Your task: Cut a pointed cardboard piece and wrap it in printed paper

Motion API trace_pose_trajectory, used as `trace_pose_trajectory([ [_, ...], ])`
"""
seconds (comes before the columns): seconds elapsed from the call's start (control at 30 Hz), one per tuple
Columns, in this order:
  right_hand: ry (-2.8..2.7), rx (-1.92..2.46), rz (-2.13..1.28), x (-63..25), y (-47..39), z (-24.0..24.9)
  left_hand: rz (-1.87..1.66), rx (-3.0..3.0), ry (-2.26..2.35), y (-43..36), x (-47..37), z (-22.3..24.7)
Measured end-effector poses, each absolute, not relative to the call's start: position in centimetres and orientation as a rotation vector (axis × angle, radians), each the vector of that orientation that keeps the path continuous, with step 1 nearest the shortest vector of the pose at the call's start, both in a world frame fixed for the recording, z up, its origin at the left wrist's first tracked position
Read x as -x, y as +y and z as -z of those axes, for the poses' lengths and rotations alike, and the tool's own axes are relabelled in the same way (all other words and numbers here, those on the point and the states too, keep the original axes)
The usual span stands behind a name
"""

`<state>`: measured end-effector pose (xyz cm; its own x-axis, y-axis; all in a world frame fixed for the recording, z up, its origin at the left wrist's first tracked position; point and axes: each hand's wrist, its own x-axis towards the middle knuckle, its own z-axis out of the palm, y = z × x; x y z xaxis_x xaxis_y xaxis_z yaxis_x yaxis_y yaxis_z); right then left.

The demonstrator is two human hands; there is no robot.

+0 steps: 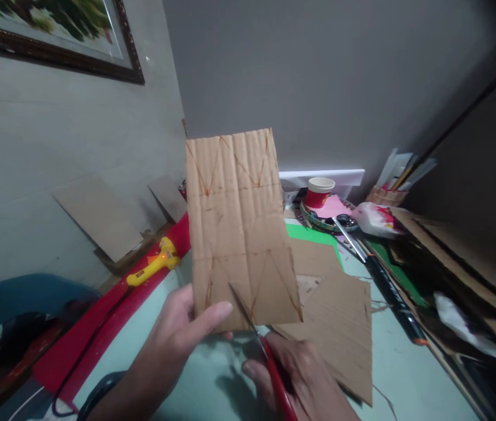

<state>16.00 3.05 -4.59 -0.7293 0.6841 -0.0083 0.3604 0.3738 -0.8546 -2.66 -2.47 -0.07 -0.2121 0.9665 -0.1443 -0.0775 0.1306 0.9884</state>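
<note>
At the far left a framed picture (131, 67) hangs on the wall, and nearer, a yellow glue gun (154, 266) lies on the red strip (79, 354) along the left edge of the pale green table (419, 380). Next comes the left hand (189, 324), its grip closed on the near left corner of a cardboard panel (241, 222), thumb on the front. The panel is held up over the middle of the table (brown zigzag lines mark its far and near ends). The right hand (303, 368) grips red-handled scissors (260, 337); one blade shows in front of the panel's near part, though I cannot tell where the other is. To the right lie flat cardboard pieces (340, 327), with a red paper cup (317, 196) farther back, then a black-handled tool (392, 298).
</note>
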Motion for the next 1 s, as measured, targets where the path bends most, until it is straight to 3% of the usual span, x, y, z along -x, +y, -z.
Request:
trace_pose_trajectory([
  [0.7,-2.28,1.005,-1.284,-16.1,2.6,2.6,-1.293,-1.008,1.349,-2.6,2.5,0.2],
  [1.0,-2.219,0.994,-1.317,-15.2,2.5,4.2,-1.242,-0.948,1.365,-2.3,2.8,0.3],
])
